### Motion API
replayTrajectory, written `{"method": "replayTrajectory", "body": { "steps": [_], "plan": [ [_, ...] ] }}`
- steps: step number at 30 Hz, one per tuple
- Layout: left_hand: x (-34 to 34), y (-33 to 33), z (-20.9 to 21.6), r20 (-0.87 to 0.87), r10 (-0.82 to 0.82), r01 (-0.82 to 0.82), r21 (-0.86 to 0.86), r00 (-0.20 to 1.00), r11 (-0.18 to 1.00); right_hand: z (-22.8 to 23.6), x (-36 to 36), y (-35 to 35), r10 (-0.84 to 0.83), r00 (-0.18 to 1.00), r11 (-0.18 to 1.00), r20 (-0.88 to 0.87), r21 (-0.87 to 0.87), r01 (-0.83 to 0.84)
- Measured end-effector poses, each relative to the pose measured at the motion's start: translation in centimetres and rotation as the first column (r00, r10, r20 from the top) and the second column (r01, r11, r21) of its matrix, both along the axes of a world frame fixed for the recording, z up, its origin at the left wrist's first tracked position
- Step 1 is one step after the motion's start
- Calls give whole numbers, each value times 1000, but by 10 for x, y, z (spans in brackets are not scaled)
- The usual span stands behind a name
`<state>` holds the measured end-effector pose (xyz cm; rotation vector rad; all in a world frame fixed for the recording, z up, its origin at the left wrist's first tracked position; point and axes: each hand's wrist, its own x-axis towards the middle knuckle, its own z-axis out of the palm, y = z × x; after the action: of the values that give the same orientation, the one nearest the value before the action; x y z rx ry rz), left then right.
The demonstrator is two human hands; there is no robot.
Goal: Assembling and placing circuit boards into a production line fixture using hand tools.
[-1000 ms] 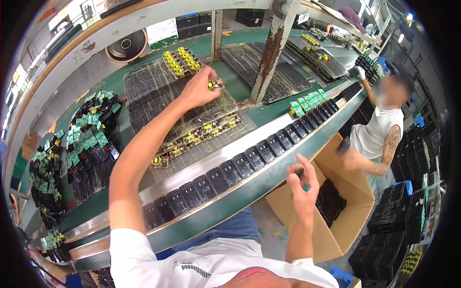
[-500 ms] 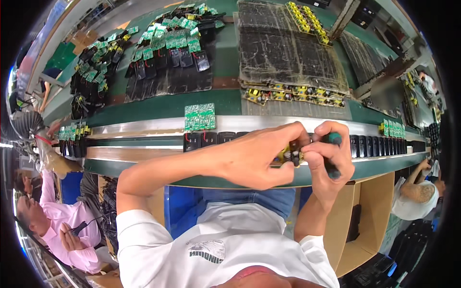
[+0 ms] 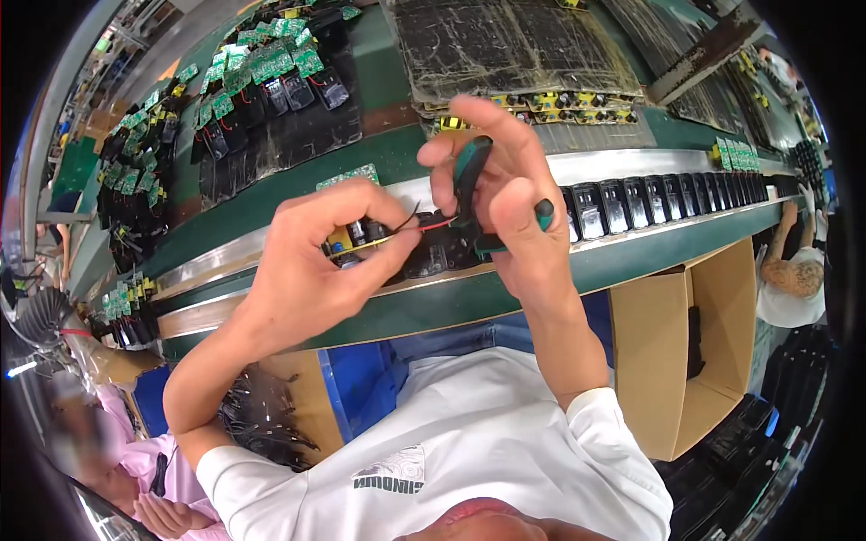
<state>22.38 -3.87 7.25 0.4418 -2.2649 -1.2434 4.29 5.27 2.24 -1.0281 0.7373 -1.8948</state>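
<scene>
Above the counter, the left hand pinches a circuit board and a red wire, the right hand grasps green-black pliers, and seemingly few black cases have green boards, most having none yet.

Piled green circuit boards and rowed black casings show an electronics workshop.

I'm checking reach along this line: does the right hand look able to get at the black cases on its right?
Probably yes: the black cases appear close beside the right hand, nothing visible between, though the green-and-black tool it holds may hinder grasping.
</scene>
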Motion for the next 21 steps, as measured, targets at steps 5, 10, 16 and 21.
{"method": "replayTrajectory", "body": {
  "steps": [5,10,16,21],
  "plan": [
    [19,-6,-33,235,41,-7,-141,971,990,-25,13,-2,-26,994,999,109,-32,29],
    [22,-13,-59,240,70,99,-626,968,774,-45,38,0,-170,979,983,115,-56,177],
    [21,-19,-76,214,83,154,-876,973,457,-53,53,9,-328,944,937,-16,-134,323],
    [17,-20,-81,215,77,160,-882,974,444,-54,54,12,-327,945,934,-27,-164,318]
  ]
}}
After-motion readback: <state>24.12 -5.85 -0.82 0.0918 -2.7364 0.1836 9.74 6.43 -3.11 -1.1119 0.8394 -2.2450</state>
